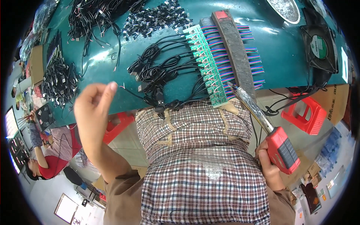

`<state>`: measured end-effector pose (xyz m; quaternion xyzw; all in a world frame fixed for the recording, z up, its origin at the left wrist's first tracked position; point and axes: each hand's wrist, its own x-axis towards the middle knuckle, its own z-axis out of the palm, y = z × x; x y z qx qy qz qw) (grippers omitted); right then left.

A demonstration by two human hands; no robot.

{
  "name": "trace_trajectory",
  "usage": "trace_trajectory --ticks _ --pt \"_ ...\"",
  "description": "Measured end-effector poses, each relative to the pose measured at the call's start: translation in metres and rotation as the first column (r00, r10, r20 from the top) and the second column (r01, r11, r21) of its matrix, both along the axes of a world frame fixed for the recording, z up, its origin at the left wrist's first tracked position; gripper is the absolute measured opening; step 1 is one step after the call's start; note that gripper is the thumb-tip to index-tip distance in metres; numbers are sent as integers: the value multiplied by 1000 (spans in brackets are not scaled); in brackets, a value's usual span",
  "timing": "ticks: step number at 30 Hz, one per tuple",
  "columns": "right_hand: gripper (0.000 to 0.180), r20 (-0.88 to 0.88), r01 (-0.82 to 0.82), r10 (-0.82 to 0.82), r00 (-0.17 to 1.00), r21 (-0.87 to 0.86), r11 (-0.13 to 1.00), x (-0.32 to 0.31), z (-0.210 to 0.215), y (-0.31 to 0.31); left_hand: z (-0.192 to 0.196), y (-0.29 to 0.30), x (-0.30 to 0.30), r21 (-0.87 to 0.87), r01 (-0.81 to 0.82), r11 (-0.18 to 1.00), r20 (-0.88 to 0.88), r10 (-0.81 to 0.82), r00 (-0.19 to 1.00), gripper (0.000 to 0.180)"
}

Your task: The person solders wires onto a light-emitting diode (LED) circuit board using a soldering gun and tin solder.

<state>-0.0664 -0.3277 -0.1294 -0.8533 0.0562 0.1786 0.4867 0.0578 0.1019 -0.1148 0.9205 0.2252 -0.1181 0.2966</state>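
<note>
My right hand (268,165) grips a soldering iron (285,152) with a red and black handle and a long metal barrel. Its tip lies close to the near end of a green circuit board strip (207,67). Black USB cables (159,73) run to the strip's left side, and short multicoloured wires (221,56) stick out on its right. A dark, rough bar (236,48) lies across those wires. Raised at the left, my left hand (92,112) has its fingers curled and thumb against them; whatever is between them is hidden. Close to the thumb is a cable's stripped end (123,86).
Black cable piles (60,80) and a heap of small connectors (157,20) cover the table's left and back. A metal dish (285,10) and a fan (319,47) stand at right. Red stools (305,114) are below the table edge. Another person (56,157) works at far left.
</note>
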Motion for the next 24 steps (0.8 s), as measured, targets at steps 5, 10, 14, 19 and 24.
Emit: trace_trajectory --ticks 5,10,14,19,24 --pt "22 37 -59 60 998 -31 998 5 4 6 -28 -15 -25 -529 -89 844 37 128 991 25" --pt "21 30 -46 47 998 -42 998 4 4 7 -51 -37 -29 -567 -21 824 194 159 968 19" --pt "19 15 -2 2 1000 16 1000 1 3 9 -45 -44 -31 -507 -101 856 151 203 967 20" --pt "16 19 9 -10 1000 50 999 4 5 12 -42 -26 -39 -654 -108 748 95 223 970 32" --pt "5 69 -52 47 997 75 996 6 3 18 -40 -17 -49 -327 164 931 176 -110 978 59"
